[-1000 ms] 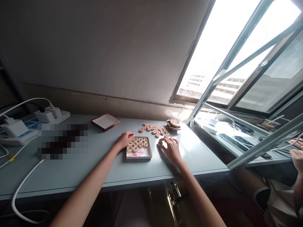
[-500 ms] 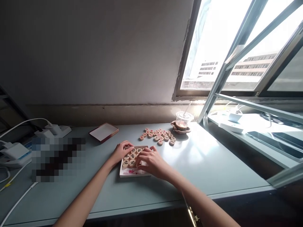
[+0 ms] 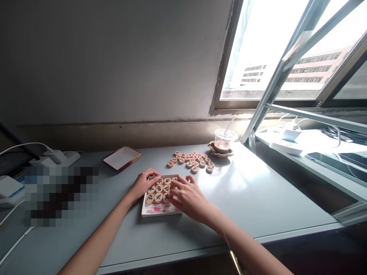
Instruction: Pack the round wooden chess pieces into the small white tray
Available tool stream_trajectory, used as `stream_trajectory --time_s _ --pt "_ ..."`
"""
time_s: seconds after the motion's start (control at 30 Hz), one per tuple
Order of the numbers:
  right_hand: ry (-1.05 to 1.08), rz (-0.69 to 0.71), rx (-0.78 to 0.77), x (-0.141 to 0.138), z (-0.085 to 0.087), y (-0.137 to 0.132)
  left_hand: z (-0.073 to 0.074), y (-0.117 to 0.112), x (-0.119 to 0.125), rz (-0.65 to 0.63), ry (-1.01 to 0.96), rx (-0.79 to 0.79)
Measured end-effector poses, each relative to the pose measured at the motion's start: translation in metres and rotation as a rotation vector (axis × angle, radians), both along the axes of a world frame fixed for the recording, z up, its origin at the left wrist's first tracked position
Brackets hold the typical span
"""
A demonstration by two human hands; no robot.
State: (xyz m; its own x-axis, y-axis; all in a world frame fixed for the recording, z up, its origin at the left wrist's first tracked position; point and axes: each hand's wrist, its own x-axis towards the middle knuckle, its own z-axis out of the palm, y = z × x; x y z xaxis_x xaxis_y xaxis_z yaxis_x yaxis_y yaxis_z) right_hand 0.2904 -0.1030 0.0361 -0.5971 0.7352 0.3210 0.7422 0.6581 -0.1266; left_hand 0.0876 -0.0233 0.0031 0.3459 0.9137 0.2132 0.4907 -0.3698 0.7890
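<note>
A shallow white box (image 3: 146, 213) sits near the table's front, with rows of wooden Chinese chess pieces (image 3: 158, 197) marked in black inside. My left hand (image 3: 143, 183) is closed over the box's back left corner, thumb on the inner side. My right hand (image 3: 187, 196) bends over the right side of the box, its fingertips down on a chess piece at the end of the front row. Those fingers cover the pieces at the right. A strip with red print shows in the front of the box. Behind it lies a loose group of red-marked pieces (image 3: 192, 162).
The box lid (image 3: 122, 159) lies upturned at the back left. A lidded plastic cup (image 3: 226, 134) with a straw stands in a brown holder (image 3: 220, 149) at the back right. White chargers (image 3: 56, 155) and cables are at the left. A metal frame (image 3: 275, 76) rises at the right.
My right hand has shifted slightly right, uncovering more of the front-row piece. My left hand stays at the box corner. The whole view has moved a little.
</note>
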Motion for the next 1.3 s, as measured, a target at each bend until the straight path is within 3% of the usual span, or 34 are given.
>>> stream_trajectory --time_s 0.1,0.23,0.33,0.5,0.67,0.9,1.13,1.3 --pt "0.06 -0.089 0.031 0.007 0.004 0.006 0.0 0.0 0.0 0.011 0.018 -0.007" --pt "0.103 -0.411 0.165 0.029 0.002 0.022 0.0 0.001 -0.002 0.017 0.013 -0.037" --pt "0.01 -0.62 0.227 0.046 -0.009 0.034 0.0 0.001 -0.004 -0.005 -0.003 -0.054" --pt "-0.128 -0.808 0.137 0.062 -0.024 0.034 0.0 0.003 -0.006 -0.029 -0.03 -0.046" --pt "-0.09 -0.76 0.137 0.062 -0.022 0.01 0.0 0.003 -0.008 -0.057 -0.045 -0.076" --pt "0.175 -0.662 0.078 0.064 -0.018 -0.031 -0.001 -0.002 -0.011 -0.025 -0.057 -0.037" --pt "0.271 -0.434 0.067 0.009 0.011 -0.059 -0.005 -0.007 -0.013 -0.013 -0.057 0.025" --pt "0.152 -0.397 0.09 -0.02 0.006 -0.047 -0.007 -0.005 -0.012 -0.022 -0.012 0.076"
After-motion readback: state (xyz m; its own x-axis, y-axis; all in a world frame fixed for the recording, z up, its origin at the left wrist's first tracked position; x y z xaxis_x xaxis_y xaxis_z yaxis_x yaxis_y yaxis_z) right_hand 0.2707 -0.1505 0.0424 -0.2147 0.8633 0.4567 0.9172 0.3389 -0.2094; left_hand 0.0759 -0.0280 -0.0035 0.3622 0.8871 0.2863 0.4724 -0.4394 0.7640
